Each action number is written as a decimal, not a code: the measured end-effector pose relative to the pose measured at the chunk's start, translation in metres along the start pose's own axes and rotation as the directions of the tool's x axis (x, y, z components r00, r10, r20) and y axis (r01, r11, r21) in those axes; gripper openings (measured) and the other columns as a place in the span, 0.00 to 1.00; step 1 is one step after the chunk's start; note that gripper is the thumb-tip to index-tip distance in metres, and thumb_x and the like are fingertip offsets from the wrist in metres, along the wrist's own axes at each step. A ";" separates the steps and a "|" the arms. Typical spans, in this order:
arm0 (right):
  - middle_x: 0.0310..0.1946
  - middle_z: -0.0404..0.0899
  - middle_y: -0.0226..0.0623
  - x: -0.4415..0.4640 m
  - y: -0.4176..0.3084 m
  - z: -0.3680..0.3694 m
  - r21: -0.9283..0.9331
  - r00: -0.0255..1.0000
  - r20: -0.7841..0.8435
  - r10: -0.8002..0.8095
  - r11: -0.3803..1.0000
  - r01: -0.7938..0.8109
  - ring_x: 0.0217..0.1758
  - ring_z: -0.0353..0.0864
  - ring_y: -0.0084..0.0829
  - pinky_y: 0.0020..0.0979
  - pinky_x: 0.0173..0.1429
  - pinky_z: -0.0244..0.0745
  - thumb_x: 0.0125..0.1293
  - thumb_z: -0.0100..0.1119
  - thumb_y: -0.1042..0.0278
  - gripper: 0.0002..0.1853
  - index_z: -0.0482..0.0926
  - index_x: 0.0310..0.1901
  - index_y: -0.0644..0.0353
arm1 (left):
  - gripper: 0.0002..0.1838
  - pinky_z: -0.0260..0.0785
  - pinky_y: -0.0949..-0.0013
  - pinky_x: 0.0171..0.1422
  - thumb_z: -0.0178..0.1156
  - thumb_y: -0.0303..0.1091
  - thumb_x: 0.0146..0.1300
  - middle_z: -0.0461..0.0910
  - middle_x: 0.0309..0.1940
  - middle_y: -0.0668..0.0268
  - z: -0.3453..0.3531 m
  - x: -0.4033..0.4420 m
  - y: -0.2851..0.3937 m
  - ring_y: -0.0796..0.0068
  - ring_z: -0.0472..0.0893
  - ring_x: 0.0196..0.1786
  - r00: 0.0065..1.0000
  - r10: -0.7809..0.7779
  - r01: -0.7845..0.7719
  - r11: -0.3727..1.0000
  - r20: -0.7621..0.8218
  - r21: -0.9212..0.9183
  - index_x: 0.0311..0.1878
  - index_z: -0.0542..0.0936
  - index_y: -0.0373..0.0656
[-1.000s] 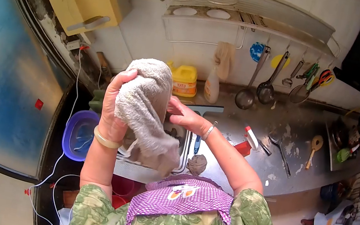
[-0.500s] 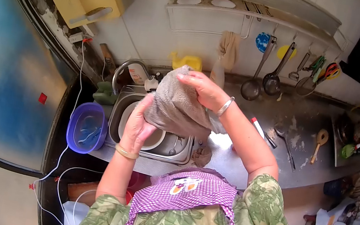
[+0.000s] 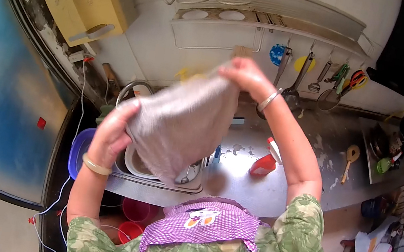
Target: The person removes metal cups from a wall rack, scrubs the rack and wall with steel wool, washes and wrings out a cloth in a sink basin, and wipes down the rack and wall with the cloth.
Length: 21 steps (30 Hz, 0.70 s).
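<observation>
A greyish-brown cloth [image 3: 184, 120] hangs spread out between my two hands, slightly blurred by motion. My left hand [image 3: 114, 129] pinches its left corner between thumb and fingers. Higher up, my right hand [image 3: 248, 77] is closed on the opposite upper corner. Behind and below the cloth is the metal sink [image 3: 186, 185], mostly covered by it, with a white basin [image 3: 138, 166] partly showing inside. The faucet [image 3: 134, 83] curves up behind my left hand. On the counter below my right forearm stands a red spray bottle [image 3: 262, 165] with a white nozzle.
A purple basin [image 3: 80, 150] sits left of the sink, and red buckets [image 3: 135, 210] are below the counter. Ladles, a strainer [image 3: 329, 100] and scissors [image 3: 356, 80] hang on the wall. A wooden-handled brush [image 3: 349, 163] lies on the steel counter [image 3: 309, 164]. A white cable runs at the left.
My hands have moved apart, stretching the bunched cloth into a wide sheet. My left hand went left and my right hand rose. The red spray bottle has come into fuller view.
</observation>
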State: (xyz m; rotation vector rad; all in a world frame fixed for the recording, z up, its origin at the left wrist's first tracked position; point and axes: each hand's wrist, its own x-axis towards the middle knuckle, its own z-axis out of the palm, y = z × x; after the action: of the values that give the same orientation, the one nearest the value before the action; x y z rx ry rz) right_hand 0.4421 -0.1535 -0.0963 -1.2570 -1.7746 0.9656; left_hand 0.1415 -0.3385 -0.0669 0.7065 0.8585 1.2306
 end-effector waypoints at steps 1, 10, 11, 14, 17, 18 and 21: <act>0.42 0.79 0.34 -0.014 -0.030 -0.019 0.140 0.976 -0.151 -0.158 0.974 0.180 0.43 0.74 0.22 0.27 0.50 0.72 0.63 0.66 0.58 0.21 0.76 0.49 0.66 | 0.17 0.73 0.59 0.63 0.55 0.34 0.72 0.81 0.53 0.56 0.013 0.000 0.010 0.64 0.82 0.55 0.995 0.097 -0.096 0.995 0.010 -0.026 0.58 0.76 0.33; 0.62 0.72 0.41 -0.137 0.009 0.061 0.817 0.996 -0.044 0.072 0.577 -0.006 0.65 0.69 0.33 0.32 0.69 0.64 0.76 0.40 0.43 0.31 0.68 0.65 0.64 | 0.24 0.70 0.62 0.65 0.56 0.43 0.72 0.76 0.59 0.62 0.122 -0.002 -0.058 0.69 0.77 0.60 0.965 0.067 -0.072 0.997 0.253 0.009 0.64 0.71 0.39; 0.61 0.72 0.42 -0.132 0.015 0.058 0.774 0.997 -0.067 -0.033 0.630 0.072 0.65 0.69 0.34 0.32 0.69 0.64 0.76 0.40 0.44 0.31 0.69 0.65 0.64 | 0.25 0.69 0.64 0.65 0.57 0.43 0.71 0.76 0.58 0.64 0.124 -0.001 -0.078 0.71 0.76 0.60 0.940 -0.040 0.013 0.997 0.340 0.081 0.65 0.70 0.39; 0.60 0.73 0.45 -0.110 0.011 0.020 0.704 0.985 -0.171 -0.035 0.695 0.147 0.63 0.70 0.37 0.34 0.68 0.64 0.76 0.39 0.45 0.30 0.70 0.63 0.65 | 0.26 0.69 0.64 0.64 0.56 0.43 0.72 0.77 0.58 0.62 0.127 -0.006 -0.097 0.71 0.77 0.59 0.854 -0.135 -0.021 0.956 0.502 0.294 0.66 0.70 0.36; 0.59 0.73 0.47 -0.077 -0.003 -0.044 0.539 0.915 -0.394 -0.086 0.785 0.306 0.62 0.71 0.40 0.36 0.67 0.65 0.76 0.39 0.47 0.29 0.71 0.62 0.66 | 0.22 0.72 0.67 0.61 0.52 0.41 0.74 0.82 0.51 0.60 0.104 -0.003 -0.094 0.73 0.82 0.50 0.883 0.044 -0.182 0.950 0.468 0.253 0.63 0.73 0.34; 0.58 0.74 0.48 -0.062 -0.009 -0.068 0.459 0.872 -0.476 -0.118 0.812 0.360 0.62 0.71 0.41 0.36 0.67 0.65 0.76 0.38 0.48 0.28 0.71 0.61 0.66 | 0.22 0.74 0.66 0.59 0.52 0.41 0.75 0.82 0.49 0.58 0.092 -0.002 -0.088 0.71 0.84 0.48 0.888 0.026 -0.169 0.946 0.459 0.275 0.62 0.74 0.35; 0.57 0.74 0.51 -0.006 -0.027 -0.134 0.136 0.695 -0.664 -0.276 0.870 0.474 0.61 0.72 0.43 0.38 0.66 0.66 0.76 0.38 0.49 0.28 0.72 0.59 0.67 | 0.19 0.75 0.69 0.55 0.52 0.41 0.74 0.83 0.47 0.59 0.034 0.004 -0.097 0.72 0.84 0.47 0.978 0.000 -0.061 0.956 0.209 0.287 0.59 0.75 0.37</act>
State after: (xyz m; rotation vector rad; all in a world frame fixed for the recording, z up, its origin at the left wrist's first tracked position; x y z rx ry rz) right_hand 0.5513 -0.1447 -0.0144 -0.8216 -1.2173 0.4574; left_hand 0.2196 -0.3549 -0.1321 1.0714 0.8664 1.0447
